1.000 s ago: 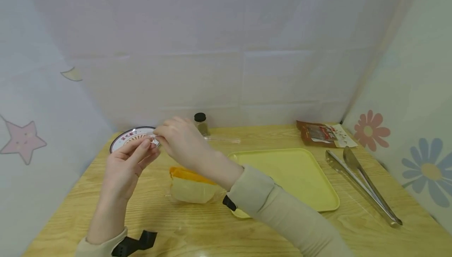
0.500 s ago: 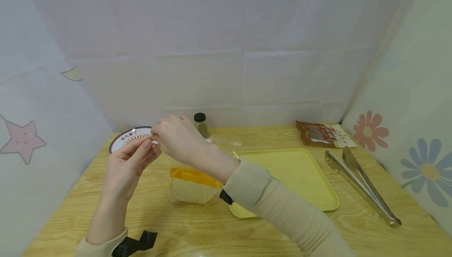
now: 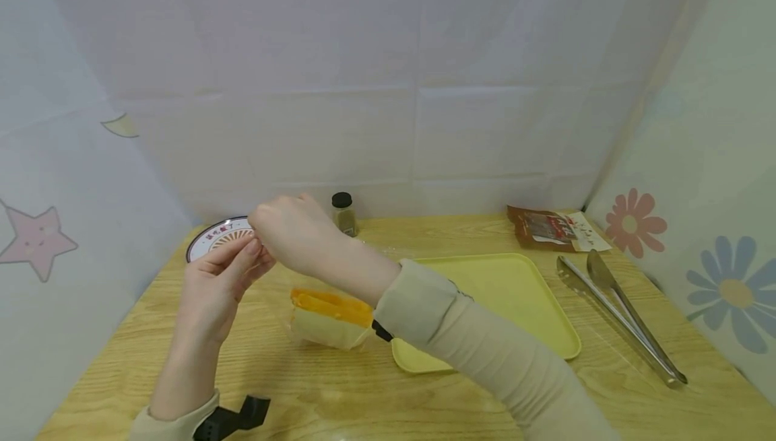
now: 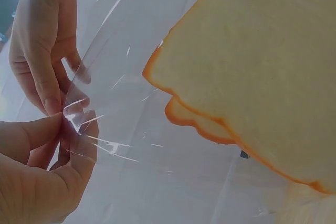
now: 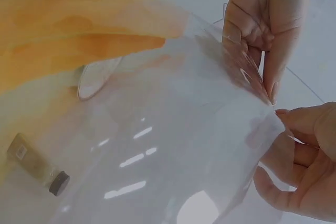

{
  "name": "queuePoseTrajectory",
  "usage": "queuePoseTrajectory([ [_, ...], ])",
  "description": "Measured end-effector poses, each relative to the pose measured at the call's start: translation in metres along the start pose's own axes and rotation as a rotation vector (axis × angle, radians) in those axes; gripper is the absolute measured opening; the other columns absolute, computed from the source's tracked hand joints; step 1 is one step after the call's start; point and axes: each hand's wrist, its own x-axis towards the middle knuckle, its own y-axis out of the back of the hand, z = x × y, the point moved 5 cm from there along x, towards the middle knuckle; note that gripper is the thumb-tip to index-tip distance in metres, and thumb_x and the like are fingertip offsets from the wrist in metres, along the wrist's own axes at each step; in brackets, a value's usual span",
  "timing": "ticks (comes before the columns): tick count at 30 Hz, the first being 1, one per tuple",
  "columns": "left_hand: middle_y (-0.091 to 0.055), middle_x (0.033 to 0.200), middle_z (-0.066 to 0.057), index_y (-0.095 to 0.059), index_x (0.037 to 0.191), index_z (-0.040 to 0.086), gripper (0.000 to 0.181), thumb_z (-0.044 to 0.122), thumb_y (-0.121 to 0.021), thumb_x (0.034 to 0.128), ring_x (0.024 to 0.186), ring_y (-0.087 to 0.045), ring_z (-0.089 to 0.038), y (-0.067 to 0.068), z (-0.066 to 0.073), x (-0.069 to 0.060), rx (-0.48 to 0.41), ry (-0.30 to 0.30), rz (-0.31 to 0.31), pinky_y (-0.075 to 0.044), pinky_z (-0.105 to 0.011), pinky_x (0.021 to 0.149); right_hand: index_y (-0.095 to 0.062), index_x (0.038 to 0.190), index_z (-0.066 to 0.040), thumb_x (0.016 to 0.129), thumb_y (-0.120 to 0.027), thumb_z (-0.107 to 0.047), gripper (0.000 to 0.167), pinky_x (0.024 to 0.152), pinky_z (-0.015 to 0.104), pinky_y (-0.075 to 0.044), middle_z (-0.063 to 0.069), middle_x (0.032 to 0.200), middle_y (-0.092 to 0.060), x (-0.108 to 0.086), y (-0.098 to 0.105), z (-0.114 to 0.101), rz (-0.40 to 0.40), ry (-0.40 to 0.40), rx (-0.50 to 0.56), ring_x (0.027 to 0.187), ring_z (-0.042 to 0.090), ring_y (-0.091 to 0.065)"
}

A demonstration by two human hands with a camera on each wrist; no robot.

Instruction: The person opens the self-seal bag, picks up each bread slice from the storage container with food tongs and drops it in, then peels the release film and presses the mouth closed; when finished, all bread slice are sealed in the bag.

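Observation:
Slices of bread (image 4: 252, 51) with orange-brown crust are inside a clear plastic bag (image 4: 118, 114). In the head view the bread (image 3: 330, 320) hangs below my hands, partly behind the right wrist. My left hand (image 3: 221, 279) pinches the gathered plastic between thumb and fingers; the left wrist view shows creases spreading from this left hand's grip (image 4: 47, 166). Close against it, my right hand (image 3: 297, 232) pinches the same edge from above. In the right wrist view the right hand (image 5: 310, 156) and the left hand (image 5: 265, 30) meet at the bag's edge. The exact pinch point is hidden in the head view.
A yellow tray (image 3: 497, 306) lies under the right forearm. Metal tongs (image 3: 624, 323) and a brown packet (image 3: 554, 229) are on the right. A black-capped jar (image 3: 343, 215) stands at the back. Behind the hands is a patterned plate (image 3: 215, 235).
The right hand has shifted slightly left and turned, its back now covering the pinched plastic. The bread has swayed a little, showing more crust. The left hand stays almost still.

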Motion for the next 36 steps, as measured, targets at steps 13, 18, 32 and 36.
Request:
queuePoseTrajectory([
  [13, -0.073, 0.090, 0.000, -0.072, 0.105, 0.004, 0.022, 0.000, -0.055, 0.0918, 0.081, -0.070, -0.011, -0.002, -0.001, -0.001, 0.036, -0.004, -0.011, -0.057, -0.027, 0.081, -0.063, 0.095, -0.013, 0.096, -0.051, -0.014, 0.013, 0.063, 0.017, -0.045, -0.005, 0.083, -0.057, -0.002, -0.001, 0.002, 0.058, 0.067, -0.025, 0.074, 0.009, -0.051],
  [18, -0.073, 0.087, 0.001, -0.073, 0.102, 0.006, 0.020, 0.001, -0.057, 0.0912, 0.078, -0.070, -0.010, -0.002, -0.001, -0.001, 0.046, 0.006, -0.001, -0.058, -0.026, 0.080, -0.063, 0.092, -0.010, 0.096, -0.047, -0.010, 0.016, 0.060, 0.015, -0.041, -0.002, 0.082, -0.056, -0.002, -0.001, 0.005, 0.097, 0.072, 0.028, 0.072, 0.010, -0.048],
  [32, -0.072, 0.082, -0.001, -0.074, 0.096, 0.004, 0.017, 0.001, -0.059, 0.0899, 0.073, -0.070, -0.010, -0.002, -0.001, 0.000, 0.020, 0.001, 0.066, -0.058, -0.027, 0.076, -0.062, 0.092, -0.005, 0.097, -0.046, -0.007, 0.017, 0.065, 0.017, -0.044, 0.002, 0.084, -0.058, -0.010, 0.001, 0.021, 0.219, -0.003, 0.137, 0.076, 0.012, -0.052],
  [36, -0.073, 0.080, -0.003, -0.073, 0.096, 0.001, 0.016, -0.001, -0.058, 0.0899, 0.072, -0.070, -0.011, 0.003, 0.000, 0.000, -0.028, -0.009, 0.105, -0.058, -0.027, 0.075, -0.063, 0.093, -0.001, 0.097, -0.048, -0.008, 0.017, 0.068, 0.020, -0.048, 0.007, 0.086, -0.062, -0.016, 0.008, 0.043, 0.314, -0.081, 0.314, 0.078, 0.016, -0.055],
])
